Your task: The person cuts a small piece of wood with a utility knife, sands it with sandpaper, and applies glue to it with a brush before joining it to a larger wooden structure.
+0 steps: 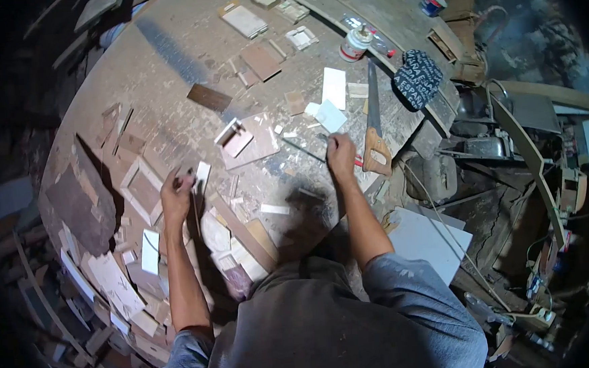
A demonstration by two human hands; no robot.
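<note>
Dusty, scarred workbench point(166, 64) is strewn with offcuts. A small white rectangular piece point(201, 173) is pinched in the left hand point(176, 194); the right hand point(340, 155) is closed on a thin rod point(304, 150), hard to identify. Beside it lies a wooden-handled saw point(374, 122); a patterned cloth's point(417, 78) lettering is unreadable.

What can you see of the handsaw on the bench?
The handsaw lies flat on the workbench, just right of the right hand, apart from it as far as I can tell. Its long, dark, narrow blade points away from the person, towards the glue bottle. The light wooden handle, with a cut-out grip, sits at the near end by the bench edge. A white card lies left of the blade. Teeth are too small to make out.
</note>
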